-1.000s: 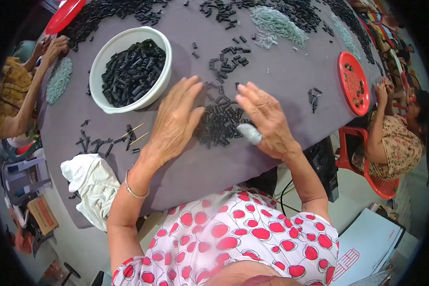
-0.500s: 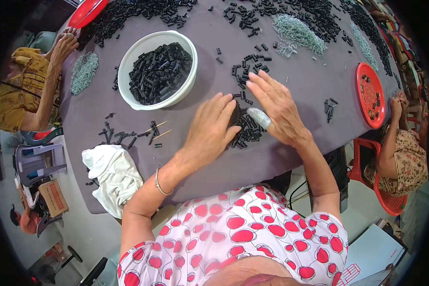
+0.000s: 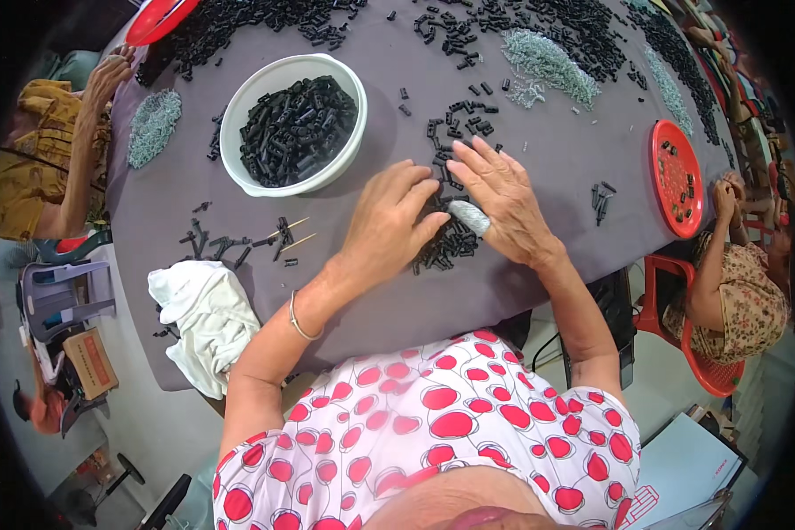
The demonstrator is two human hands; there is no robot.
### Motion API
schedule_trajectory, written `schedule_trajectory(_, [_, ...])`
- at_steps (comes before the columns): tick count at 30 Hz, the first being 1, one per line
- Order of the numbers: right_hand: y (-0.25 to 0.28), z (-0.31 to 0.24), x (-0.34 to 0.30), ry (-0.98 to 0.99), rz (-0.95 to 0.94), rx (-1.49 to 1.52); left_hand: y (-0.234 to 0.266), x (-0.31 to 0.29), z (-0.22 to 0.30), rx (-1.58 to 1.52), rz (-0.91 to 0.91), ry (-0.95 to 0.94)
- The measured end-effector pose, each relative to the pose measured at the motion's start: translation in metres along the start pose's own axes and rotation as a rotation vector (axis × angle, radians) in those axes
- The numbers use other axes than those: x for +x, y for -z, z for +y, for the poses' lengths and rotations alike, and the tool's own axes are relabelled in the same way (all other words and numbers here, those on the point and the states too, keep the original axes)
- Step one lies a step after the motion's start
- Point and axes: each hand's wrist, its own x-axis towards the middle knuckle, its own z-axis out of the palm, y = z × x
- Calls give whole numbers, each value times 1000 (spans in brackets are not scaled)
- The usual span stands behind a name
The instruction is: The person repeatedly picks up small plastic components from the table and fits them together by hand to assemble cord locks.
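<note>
A small pile of short black plastic pieces point(image 3: 450, 248) lies on the grey cloth in front of me, between my hands. My left hand point(image 3: 387, 219) rests at the pile's left side, its fingers bent a little and the thumb apart. On the other side, my right hand point(image 3: 514, 205) has its fingers stretched out over more loose pieces; a silver-grey wrap point(image 3: 469, 217) covers its thumb. I see nothing held in either hand. Part of the pile is hidden beneath them. Beyond my left hand stands a white bowl point(image 3: 355, 155) full of similar black pieces.
A white cloth point(image 3: 205, 320) lies at the near left, with thin wooden sticks point(image 3: 299, 242) beyond it. Small metal parts point(image 3: 549, 67) are heaped farther back. A red tray point(image 3: 662, 181) is at the right. Co-workers' arms point(image 3: 81, 146) reach the table at both sides.
My right hand has shifted slightly left, closer to my left hand. The left fingers are bent more than before. At the left, the co-worker's hand has moved a little.
</note>
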Motion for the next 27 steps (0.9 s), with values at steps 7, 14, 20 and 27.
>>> schedule_trajectory(7, [1, -11, -3, 19, 36, -17, -4, -12, 10, -32, 6, -7])
schedule_trajectory(14, [6, -5, -14, -27, 120, 127, 2, -18, 10, -84, -4, 10])
schedule_trajectory(20, [9, 30, -30, -245, 422, 83, 9, -5, 13, -149, -37, 0])
schedule_trajectory(27, [13, 42, -4, -318, 398, 81, -5, -8, 9, -144, 0, -94])
